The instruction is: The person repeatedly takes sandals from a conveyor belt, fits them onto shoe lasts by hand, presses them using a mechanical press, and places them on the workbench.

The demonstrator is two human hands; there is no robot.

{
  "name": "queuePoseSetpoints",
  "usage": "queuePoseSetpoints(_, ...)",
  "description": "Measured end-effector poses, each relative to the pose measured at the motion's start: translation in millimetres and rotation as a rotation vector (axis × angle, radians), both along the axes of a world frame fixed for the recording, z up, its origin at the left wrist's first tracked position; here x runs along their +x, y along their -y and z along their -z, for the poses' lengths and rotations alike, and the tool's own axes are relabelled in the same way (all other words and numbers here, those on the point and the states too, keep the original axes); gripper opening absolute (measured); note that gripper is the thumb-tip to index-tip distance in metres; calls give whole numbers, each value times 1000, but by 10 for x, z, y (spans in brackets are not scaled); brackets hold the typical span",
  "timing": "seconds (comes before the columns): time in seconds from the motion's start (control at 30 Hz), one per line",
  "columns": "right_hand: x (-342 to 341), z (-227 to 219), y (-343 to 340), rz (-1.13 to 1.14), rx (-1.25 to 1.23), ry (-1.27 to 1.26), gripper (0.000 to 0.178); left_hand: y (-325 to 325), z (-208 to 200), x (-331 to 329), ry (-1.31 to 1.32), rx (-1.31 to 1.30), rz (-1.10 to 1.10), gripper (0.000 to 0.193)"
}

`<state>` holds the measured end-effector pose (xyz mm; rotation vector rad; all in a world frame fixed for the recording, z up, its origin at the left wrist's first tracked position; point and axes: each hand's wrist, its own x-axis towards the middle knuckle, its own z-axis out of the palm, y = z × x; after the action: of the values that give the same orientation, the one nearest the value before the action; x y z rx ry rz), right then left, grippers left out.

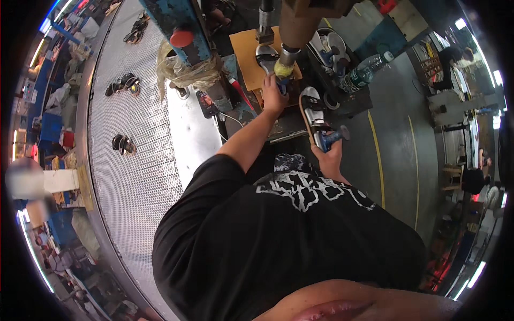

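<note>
My left hand [273, 97] reaches forward under the press head, its fingers closed round the blue heel end of a shoe last. The sandal [266, 58] on that last is dark with a pale insole and lies beneath the machine's two metal rams. A yellow wrapped piece on the ram covers part of it. In my right hand [330, 159], another sandal [313, 109] with black and silvery straps is held by its blue last [327, 139], toe pointing away, to the right of the press and clear of it.
A tan board [242, 52] lies under the press. Left stand the blue machine column [184, 18] with a red button [181, 37], a plastic bag [184, 72] and a phone [206, 104]. A bottle [364, 75] lies right. Sandals [124, 85] rest on the perforated conveyor [128, 182].
</note>
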<state>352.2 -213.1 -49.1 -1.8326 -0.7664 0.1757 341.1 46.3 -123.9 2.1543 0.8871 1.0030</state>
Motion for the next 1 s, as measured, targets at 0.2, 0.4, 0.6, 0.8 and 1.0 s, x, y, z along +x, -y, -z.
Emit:
queuePoseSetpoints(0.2,195,363,-942,-186,-30,225,59,552,-197,-1310,-58,28,70,62)
queuePoseSetpoints(0.4,532,926,-2118,-108,-316,363,56,1446,479,-2856,358,-598,-288,63)
queuePoseSetpoints(0.6,287,544,-1934,-320,-39,182,71,1578,912,-3744,-74,-190,-817,70)
queuePoseSetpoints(0.8,-481,848,-1185,-916,166,682,69,1575,786,-4325,-113,-442,-484,63)
queuePoseSetpoints(1.0,-1501,1547,-1142,-1449,-415,-78,46,2027,978,-5907,134,-397,-952,44)
